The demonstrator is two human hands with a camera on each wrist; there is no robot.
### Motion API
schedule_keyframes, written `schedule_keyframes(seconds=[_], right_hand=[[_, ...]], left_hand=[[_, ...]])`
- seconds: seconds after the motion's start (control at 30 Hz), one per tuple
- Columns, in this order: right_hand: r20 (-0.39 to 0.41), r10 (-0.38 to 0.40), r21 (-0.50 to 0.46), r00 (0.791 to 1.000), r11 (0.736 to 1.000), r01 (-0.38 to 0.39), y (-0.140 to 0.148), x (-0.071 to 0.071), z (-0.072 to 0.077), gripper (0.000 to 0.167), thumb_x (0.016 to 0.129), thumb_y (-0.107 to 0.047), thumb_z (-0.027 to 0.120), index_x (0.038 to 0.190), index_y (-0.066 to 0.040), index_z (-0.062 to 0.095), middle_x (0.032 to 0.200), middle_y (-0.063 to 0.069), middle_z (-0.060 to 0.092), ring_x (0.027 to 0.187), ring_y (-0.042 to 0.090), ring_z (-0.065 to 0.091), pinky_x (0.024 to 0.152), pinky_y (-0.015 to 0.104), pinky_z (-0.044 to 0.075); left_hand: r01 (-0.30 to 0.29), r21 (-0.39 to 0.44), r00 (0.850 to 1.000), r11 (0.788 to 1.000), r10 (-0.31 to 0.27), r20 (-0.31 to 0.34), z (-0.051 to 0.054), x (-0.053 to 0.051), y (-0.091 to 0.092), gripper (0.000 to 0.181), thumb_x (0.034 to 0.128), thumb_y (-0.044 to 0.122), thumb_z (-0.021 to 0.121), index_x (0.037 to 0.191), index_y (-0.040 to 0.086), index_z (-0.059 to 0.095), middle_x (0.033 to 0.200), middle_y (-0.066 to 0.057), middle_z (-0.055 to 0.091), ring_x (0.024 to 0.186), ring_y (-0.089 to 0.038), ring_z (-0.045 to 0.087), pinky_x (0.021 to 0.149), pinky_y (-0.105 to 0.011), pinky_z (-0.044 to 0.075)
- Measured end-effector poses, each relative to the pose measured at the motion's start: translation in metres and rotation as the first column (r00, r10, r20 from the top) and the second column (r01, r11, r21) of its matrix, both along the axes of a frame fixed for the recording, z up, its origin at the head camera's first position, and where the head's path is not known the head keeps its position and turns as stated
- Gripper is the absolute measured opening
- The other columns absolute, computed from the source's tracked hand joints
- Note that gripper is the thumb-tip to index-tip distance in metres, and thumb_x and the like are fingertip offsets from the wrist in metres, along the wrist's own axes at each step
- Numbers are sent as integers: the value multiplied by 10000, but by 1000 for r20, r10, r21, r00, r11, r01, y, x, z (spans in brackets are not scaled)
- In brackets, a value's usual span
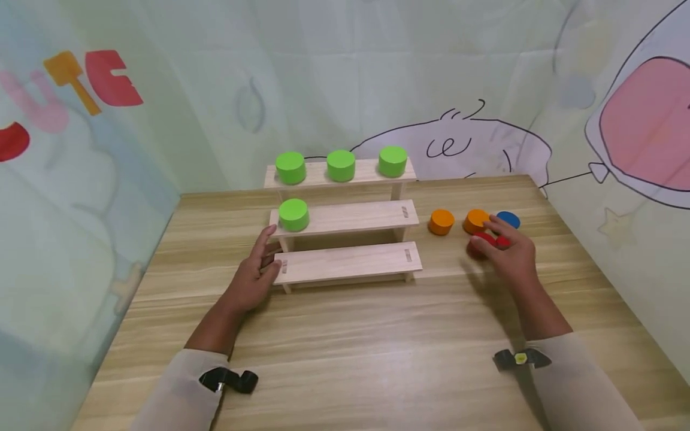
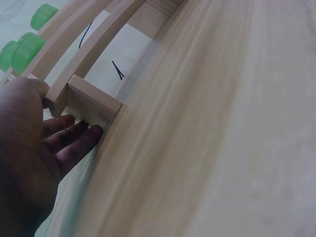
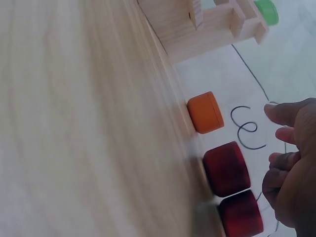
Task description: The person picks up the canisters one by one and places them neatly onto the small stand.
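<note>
Fingers of the right hand (image 1: 512,252) are loosely parted over two red blocks (image 3: 227,169) on the surface (image 1: 345,347); contact is hard to judge. The left hand (image 1: 252,280) touches the stepped stand (image 1: 345,263) with spread fingers. Four green blocks (image 1: 341,166) sit on it; two orange blocks (image 1: 442,222) and a blue block (image 1: 509,219) lie rightward.
</note>
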State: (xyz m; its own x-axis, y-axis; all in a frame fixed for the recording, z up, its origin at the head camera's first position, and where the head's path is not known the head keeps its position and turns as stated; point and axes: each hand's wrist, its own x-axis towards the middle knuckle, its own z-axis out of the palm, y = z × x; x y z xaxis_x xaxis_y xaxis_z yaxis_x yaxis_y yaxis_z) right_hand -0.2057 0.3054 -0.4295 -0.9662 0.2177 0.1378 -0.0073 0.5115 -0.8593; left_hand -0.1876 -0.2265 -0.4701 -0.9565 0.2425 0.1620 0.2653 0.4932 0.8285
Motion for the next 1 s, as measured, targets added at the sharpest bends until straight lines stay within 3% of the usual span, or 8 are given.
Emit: schedule_keyframes(seconds=[0.27, 0.63, 1.0], right_hand=[[77, 2, 99, 997, 995, -10, 8, -5, -7, 576, 1024, -255, 792, 1520, -15, 627, 1720, 204, 448, 1640, 460, 355, 1306, 652, 324], [129, 50, 252, 990, 964, -82, 12, -8, -16, 528, 1008, -221, 812, 1470, -6, 673, 1639, 275, 523, 1502, 575, 491, 1186, 679, 467], [150, 63, 280, 987, 955, -103, 12, -8, -17, 502, 1004, -175, 806, 1461, -11, 680, 1613, 277, 551, 1476, 563, 512, 1191, 677, 471]], left_hand=[[-3, 0, 1000, 1000, 3, -11, -1, 0, 0, 780, 1121, 86, 483, 1764, 320, 110, 1603, -339, 526, 1428, -537, 596, 1179, -698, 466], [-5, 8, 1000, 1000, 5, -2, -1, 2, 0, 780, 1119, 86, 487, 1760, 338, 121, 1611, -340, 518, 1445, -541, 575, 1184, -700, 458], [-10, -2, 1000, 1000, 10, 16, 1, 2, 0, 777, 1122, 102, 488, 1759, 343, 115, 1616, -338, 513, 1450, -537, 573, 1177, -697, 466]])
